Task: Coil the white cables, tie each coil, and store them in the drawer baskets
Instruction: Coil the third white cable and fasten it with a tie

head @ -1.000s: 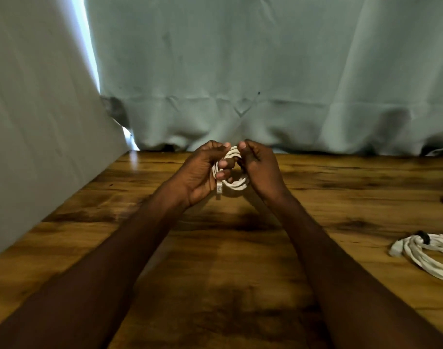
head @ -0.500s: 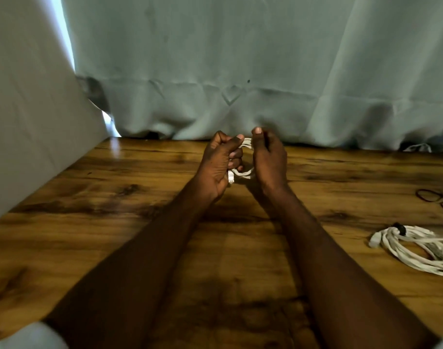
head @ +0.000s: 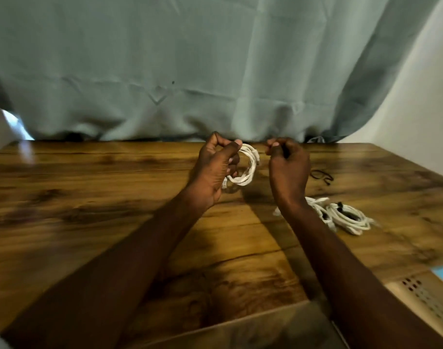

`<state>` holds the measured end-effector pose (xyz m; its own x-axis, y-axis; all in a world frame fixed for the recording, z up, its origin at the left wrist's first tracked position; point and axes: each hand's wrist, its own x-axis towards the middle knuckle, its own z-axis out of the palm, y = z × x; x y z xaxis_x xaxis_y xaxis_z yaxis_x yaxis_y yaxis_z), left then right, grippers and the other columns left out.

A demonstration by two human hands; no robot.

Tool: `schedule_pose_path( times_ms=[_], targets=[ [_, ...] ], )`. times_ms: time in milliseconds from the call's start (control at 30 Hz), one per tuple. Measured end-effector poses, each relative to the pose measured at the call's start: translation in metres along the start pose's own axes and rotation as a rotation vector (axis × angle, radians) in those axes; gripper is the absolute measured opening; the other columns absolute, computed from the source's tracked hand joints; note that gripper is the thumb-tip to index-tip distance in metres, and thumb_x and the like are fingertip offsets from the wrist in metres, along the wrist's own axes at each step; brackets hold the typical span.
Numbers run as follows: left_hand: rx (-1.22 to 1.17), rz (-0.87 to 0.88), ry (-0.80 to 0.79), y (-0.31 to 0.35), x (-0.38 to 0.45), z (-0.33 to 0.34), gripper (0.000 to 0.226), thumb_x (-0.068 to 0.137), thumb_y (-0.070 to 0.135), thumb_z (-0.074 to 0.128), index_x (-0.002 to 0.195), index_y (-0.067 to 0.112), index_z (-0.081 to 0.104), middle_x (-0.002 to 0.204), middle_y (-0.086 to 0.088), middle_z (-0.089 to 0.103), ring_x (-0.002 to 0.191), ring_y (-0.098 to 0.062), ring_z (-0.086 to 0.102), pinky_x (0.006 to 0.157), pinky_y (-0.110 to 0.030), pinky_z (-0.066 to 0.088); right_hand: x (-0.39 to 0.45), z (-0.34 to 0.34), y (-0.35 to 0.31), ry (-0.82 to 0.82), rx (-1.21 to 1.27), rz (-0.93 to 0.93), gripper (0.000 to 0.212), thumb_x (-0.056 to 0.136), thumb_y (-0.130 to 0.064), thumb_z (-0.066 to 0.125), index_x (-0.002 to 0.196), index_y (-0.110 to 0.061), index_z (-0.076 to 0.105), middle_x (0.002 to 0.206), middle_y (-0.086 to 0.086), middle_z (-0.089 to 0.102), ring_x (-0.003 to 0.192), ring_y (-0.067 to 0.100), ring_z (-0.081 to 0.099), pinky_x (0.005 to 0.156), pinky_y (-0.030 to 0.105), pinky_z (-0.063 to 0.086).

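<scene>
Our left hand (head: 216,170) grips the small coiled white cable (head: 245,165) above the wooden table (head: 89,197), its open loop facing our right hand (head: 287,165), which hovers just beside it, fingers curled around something dark we cannot identify.

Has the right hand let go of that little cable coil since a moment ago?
Yes. The right hand has pulled away rightward from the small white cable coil, which the left hand holds alone above the wooden table.
</scene>
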<state>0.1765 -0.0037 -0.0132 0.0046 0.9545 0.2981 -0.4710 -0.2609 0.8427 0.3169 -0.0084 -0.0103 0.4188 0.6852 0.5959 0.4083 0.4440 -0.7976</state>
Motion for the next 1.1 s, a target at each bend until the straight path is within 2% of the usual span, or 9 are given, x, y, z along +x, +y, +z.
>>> schedule_pose_path(
  times_ms=[100, 200, 367, 500, 567, 667, 867, 1000, 1100],
  targets=[
    [0.037, -0.014, 0.011, -0.023, -0.001, 0.019, 0.025, 0.098, 0.01, 0.065, 0.083, 0.017, 0.046, 0.05, 0.007, 0.048, 0.039, -0.004, 0.036, 0.046, -0.023, 0.031, 0.021, -0.045, 0.014, 0.065, -0.313, 0.052, 0.021, 0.094, -0.021, 0.06, 0.103, -0.018, 0.08, 0.097, 0.002, 0.079, 0.093, 0.024, 0.072, 0.076, 0.029, 0.046],
    [0.069, -0.04, 0.011, -0.039, -0.003, 0.016, 0.028, 0.098, 0.007, 0.064, 0.08, 0.017, 0.045, 0.051, 0.009, 0.051, 0.039, -0.003, 0.042, 0.041, -0.018, 0.034, 0.053, -0.078, 0.026, -0.123, -0.565, 0.24, 0.015, 0.086, -0.016, 0.067, 0.085, -0.005, 0.077, 0.08, 0.014, 0.072, 0.079, 0.032, 0.068, 0.067, 0.03, 0.042],
    [-0.001, -0.093, 0.059, -0.04, 0.003, 0.006, 0.031, 0.096, 0.009, 0.065, 0.075, 0.021, 0.046, 0.056, 0.006, 0.051, 0.04, -0.002, 0.041, 0.043, -0.02, 0.033, 0.094, -0.093, 0.022, -0.473, -0.114, 0.671, 0.009, 0.094, 0.001, 0.063, 0.088, -0.001, 0.068, 0.08, 0.012, 0.065, 0.067, 0.02, 0.061, 0.06, 0.027, 0.049],
    [0.008, -0.108, 0.011, -0.04, 0.003, 0.009, 0.03, 0.098, 0.009, 0.063, 0.077, 0.019, 0.045, 0.056, 0.003, 0.043, 0.041, -0.004, 0.034, 0.046, -0.025, 0.029, 0.109, -0.093, 0.031, -0.226, -0.13, 0.537, 0.007, 0.082, -0.001, 0.07, 0.08, -0.007, 0.068, 0.076, 0.011, 0.068, 0.065, 0.025, 0.065, 0.054, 0.028, 0.051],
    [0.013, -0.108, 0.008, -0.04, 0.002, 0.009, 0.03, 0.098, 0.009, 0.063, 0.077, 0.019, 0.045, 0.057, 0.003, 0.043, 0.041, -0.004, 0.034, 0.045, -0.024, 0.03, 0.12, -0.1, 0.047, -0.07, -0.389, 0.435, 0.019, 0.069, -0.013, 0.071, 0.087, -0.006, 0.072, 0.088, 0.019, 0.073, 0.082, 0.037, 0.073, 0.068, 0.04, 0.062],
    [0.007, -0.115, -0.006, -0.039, 0.001, 0.01, 0.031, 0.099, 0.009, 0.062, 0.077, 0.019, 0.043, 0.057, 0.0, 0.038, 0.039, -0.005, 0.03, 0.046, -0.024, 0.028, 0.12, -0.106, 0.063, -0.187, -0.819, 0.407, 0.04, 0.08, -0.018, 0.071, 0.117, -0.004, 0.064, 0.12, 0.023, 0.068, 0.112, 0.041, 0.068, 0.094, 0.043, 0.058],
    [-0.003, -0.116, -0.032, -0.04, 0.004, 0.008, 0.031, 0.1, 0.009, 0.06, 0.077, 0.019, 0.043, 0.053, 0.002, 0.034, 0.037, -0.006, 0.025, 0.046, -0.024, 0.027, 0.114, -0.101, 0.079, -0.342, -0.99, 0.421, 0.028, 0.088, -0.014, 0.076, 0.111, -0.001, 0.066, 0.118, 0.021, 0.067, 0.112, 0.036, 0.066, 0.084, 0.036, 0.053],
    [0.004, -0.107, 0.002, -0.036, 0.005, 0.003, 0.03, 0.098, 0.009, 0.062, 0.077, 0.019, 0.043, 0.052, 0.003, 0.037, 0.037, -0.006, 0.027, 0.047, -0.025, 0.026, 0.119, -0.088, 0.066, -0.364, -0.916, 0.383, 0.015, 0.081, -0.009, 0.076, 0.075, -0.005, 0.062, 0.077, 0.012, 0.063, 0.079, 0.027, 0.065, 0.075, 0.034, 0.056],
    [-0.003, -0.063, 0.064, -0.018, 0.005, -0.01, 0.029, 0.097, 0.01, 0.063, 0.079, 0.02, 0.043, 0.051, 0.006, 0.041, 0.037, -0.004, 0.029, 0.046, -0.024, 0.026, 0.124, -0.067, 0.047, -0.345, -0.44, 0.443, 0.004, 0.082, 0.005, 0.068, 0.081, 0.003, 0.064, 0.068, 0.016, 0.058, 0.053, 0.024, 0.058, 0.047, 0.027, 0.048]
  ],
)
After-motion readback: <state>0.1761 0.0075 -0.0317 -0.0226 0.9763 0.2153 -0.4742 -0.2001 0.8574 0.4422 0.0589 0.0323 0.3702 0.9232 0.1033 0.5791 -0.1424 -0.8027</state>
